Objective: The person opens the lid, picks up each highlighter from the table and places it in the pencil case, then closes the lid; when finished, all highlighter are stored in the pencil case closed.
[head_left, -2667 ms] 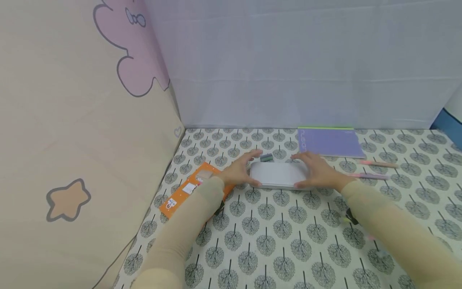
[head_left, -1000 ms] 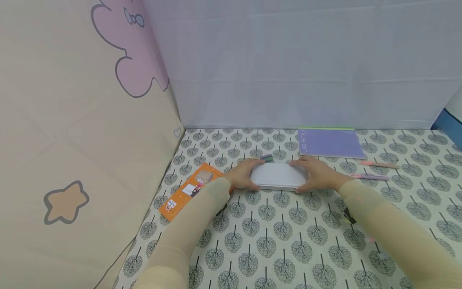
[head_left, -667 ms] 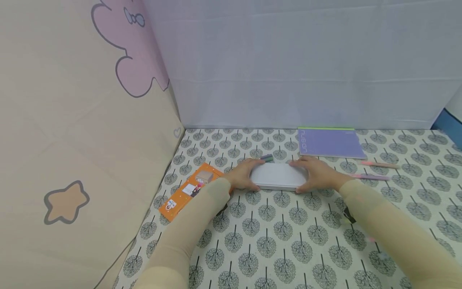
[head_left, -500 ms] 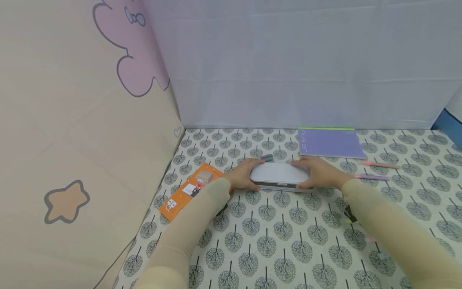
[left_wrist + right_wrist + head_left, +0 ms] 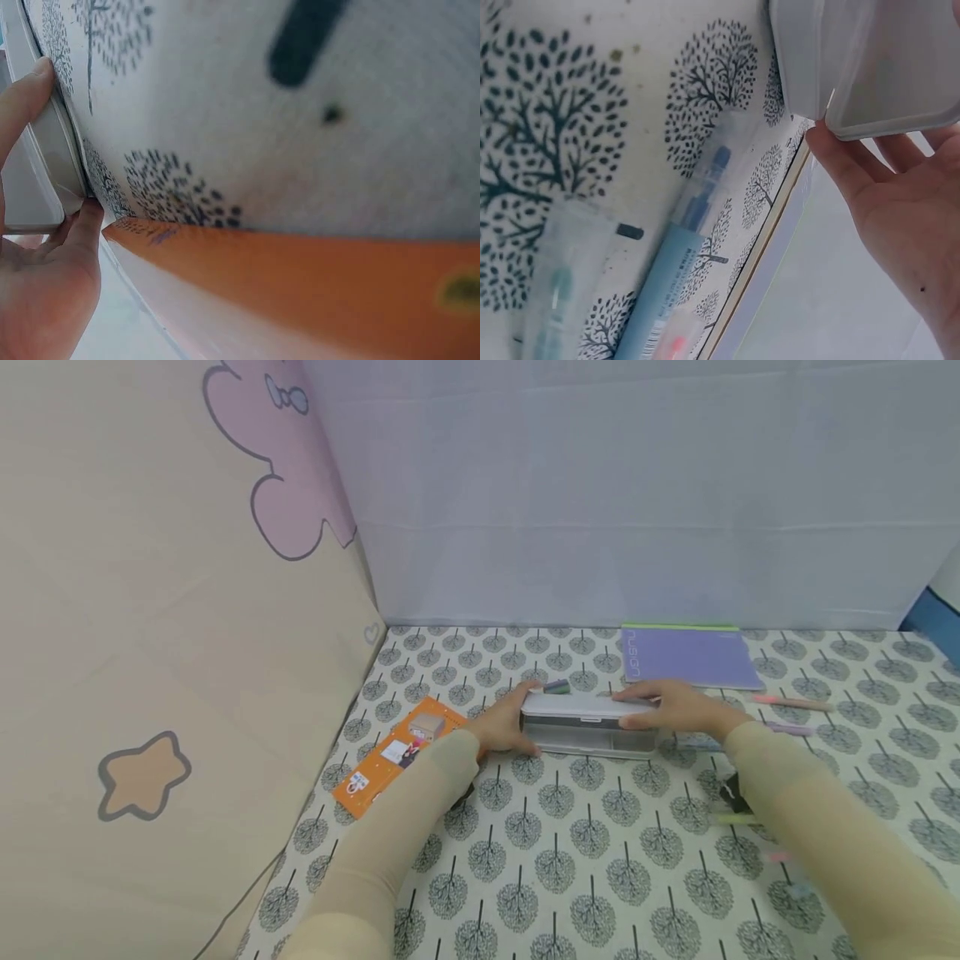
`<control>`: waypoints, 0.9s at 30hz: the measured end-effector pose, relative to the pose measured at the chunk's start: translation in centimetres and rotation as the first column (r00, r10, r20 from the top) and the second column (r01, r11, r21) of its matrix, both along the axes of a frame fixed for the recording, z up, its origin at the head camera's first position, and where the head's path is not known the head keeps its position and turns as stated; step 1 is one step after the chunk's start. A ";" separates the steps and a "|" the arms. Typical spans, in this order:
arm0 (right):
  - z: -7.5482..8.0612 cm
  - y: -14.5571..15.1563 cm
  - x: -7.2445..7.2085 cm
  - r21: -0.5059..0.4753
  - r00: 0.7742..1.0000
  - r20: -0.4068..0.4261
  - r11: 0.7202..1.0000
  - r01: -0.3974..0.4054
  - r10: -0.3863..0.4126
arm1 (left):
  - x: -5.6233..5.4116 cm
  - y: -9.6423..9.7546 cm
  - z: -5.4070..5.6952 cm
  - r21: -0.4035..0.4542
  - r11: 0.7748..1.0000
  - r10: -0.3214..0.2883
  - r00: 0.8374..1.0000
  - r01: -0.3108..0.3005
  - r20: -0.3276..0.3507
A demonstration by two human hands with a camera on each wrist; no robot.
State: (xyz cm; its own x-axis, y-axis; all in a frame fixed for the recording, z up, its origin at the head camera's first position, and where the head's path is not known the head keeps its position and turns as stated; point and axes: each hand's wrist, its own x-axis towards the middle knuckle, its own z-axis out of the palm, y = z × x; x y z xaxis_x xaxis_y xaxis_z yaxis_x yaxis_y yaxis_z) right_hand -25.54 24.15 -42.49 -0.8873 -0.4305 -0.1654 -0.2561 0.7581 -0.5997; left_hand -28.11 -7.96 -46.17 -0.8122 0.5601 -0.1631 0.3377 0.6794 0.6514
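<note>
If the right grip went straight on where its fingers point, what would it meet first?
The pale grey, rectangular, plastic-looking case lid, which the right grip holds at one end. Beyond it, probably the left grip at the other end, though depth is hard to judge.

Pale cloth (image 5: 600, 493) backs the tree-print tablecloth (image 5: 570, 827) — cream, star-printed sheeting (image 5: 150, 635) at left.

The person's left sleeve (image 5: 381, 843) and right sleeve (image 5: 821, 827) are plain pale cream, long and snug down to the wrist. A small black piece (image 5: 734, 793) peeks out under the right forearm.
</note>
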 end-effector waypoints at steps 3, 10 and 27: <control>0.4 0.2 -0.1 -0.034 0.998 0.044 0.998 0.044 -0.042 | 0.1 0.0 0.1 0.012 1.000 0.024 0.999 -0.024 0.025; 0.9 1.0 -0.6 -0.191 0.973 0.137 0.959 0.208 -0.183 | 0.0 0.1 -0.3 0.046 0.998 0.040 0.999 -0.040 0.015; 0.2 0.2 -2.1 -0.387 0.815 0.436 0.738 0.553 -0.382 | -0.2 0.3 -0.7 0.079 0.994 0.065 0.996 -0.069 0.053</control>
